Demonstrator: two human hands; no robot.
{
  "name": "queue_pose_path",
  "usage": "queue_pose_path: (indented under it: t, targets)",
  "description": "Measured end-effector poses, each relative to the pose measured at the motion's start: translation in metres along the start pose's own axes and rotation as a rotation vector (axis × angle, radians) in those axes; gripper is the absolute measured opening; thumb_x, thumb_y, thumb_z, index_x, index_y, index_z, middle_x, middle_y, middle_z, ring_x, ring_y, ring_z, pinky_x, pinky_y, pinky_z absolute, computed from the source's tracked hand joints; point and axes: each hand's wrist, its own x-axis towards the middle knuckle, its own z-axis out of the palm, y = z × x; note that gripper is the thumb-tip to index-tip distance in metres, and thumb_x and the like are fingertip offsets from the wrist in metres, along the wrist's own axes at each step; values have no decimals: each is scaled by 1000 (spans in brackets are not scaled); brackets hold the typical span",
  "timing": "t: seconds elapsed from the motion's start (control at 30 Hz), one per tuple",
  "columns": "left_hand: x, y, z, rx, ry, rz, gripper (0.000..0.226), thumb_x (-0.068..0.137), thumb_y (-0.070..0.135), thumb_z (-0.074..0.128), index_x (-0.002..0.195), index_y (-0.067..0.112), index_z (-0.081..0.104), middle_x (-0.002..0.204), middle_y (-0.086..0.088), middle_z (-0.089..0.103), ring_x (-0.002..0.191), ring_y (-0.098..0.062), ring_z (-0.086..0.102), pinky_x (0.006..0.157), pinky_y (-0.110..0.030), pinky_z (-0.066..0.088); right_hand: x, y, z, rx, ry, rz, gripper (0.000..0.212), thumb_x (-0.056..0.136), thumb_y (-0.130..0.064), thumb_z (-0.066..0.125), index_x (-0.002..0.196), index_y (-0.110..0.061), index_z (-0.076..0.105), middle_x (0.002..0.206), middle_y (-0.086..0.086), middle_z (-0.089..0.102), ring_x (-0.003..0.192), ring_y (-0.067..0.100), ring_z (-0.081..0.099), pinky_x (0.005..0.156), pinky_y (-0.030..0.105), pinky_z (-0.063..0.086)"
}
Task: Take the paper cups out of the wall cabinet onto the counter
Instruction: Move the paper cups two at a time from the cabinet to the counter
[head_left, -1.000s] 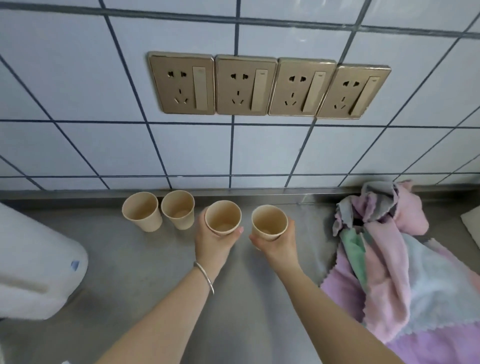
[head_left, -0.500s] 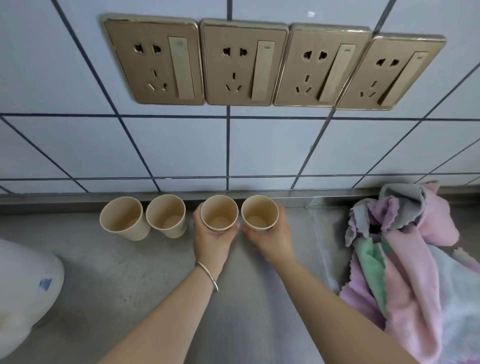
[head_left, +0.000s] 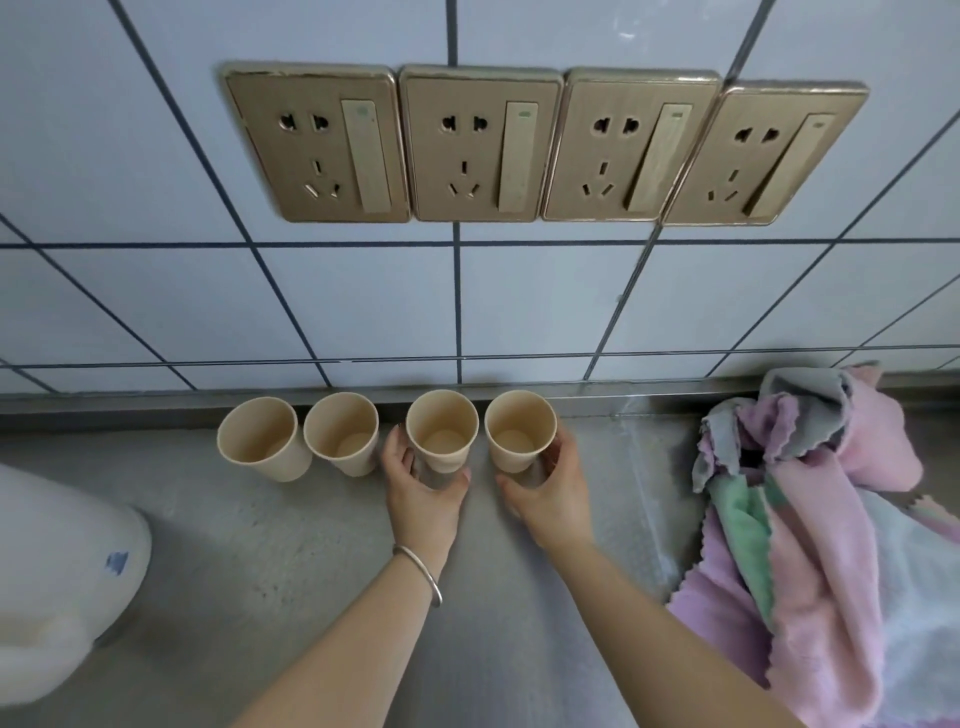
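Several beige paper cups stand upright in a row on the grey counter (head_left: 270, 545), close to the tiled wall. Two of them, one cup (head_left: 260, 441) and its neighbour (head_left: 343, 436), stand free at the left. My left hand (head_left: 421, 499) curls round the base of the third cup (head_left: 441, 431), thumb on its right side. My right hand (head_left: 556, 493) curls round the base of the fourth cup (head_left: 519, 431). Both held cups rest on the counter, in line with the others. All the cups look empty. The wall cabinet is out of view.
A white rounded appliance (head_left: 52, 582) sits at the left edge. A heap of pink, grey and green cloths (head_left: 831, 519) lies at the right. Gold wall sockets (head_left: 519, 145) hang in a row on the wall above the cups.
Both hands have carried their cups back toward the wall and set them in line with the two at the left. The view has moved closer.
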Motion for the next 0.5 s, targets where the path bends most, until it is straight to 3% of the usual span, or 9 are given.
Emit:
queue_pose_path:
  t: [0.07,0.17,0.33,0.5]
  targets:
    - [-9,2,-5,23,3,-56,91,66,-7,77,141,9,29,145,-13,40,131,-21,42,107,-25,33,-10,3,-5,-41,3,20,84,67,-18,79,138,-19,34,126,1,51,115,13,49,95,22,40]
    - [-25,8,-10,46,21,-119,89,68,-5,76,142,9,29,143,-17,40,129,-26,45,106,-30,36,-27,5,-11,-94,7,20,81,71,-20,78,139,-14,33,128,5,48,117,17,48,98,26,41]
    - [-57,24,-26,87,3,-142,71,74,-2,72,135,9,37,127,-15,55,99,-17,56,83,-26,42,-63,6,-21,-103,55,8,62,80,-22,70,133,-10,41,124,9,52,116,20,51,94,24,39]
    - [-97,37,-51,102,-123,-177,59,77,1,69,130,9,43,116,-14,61,86,-18,58,72,-23,43,-118,11,-27,-62,154,58,49,81,-18,68,124,-7,48,113,10,55,107,23,54,90,27,42]
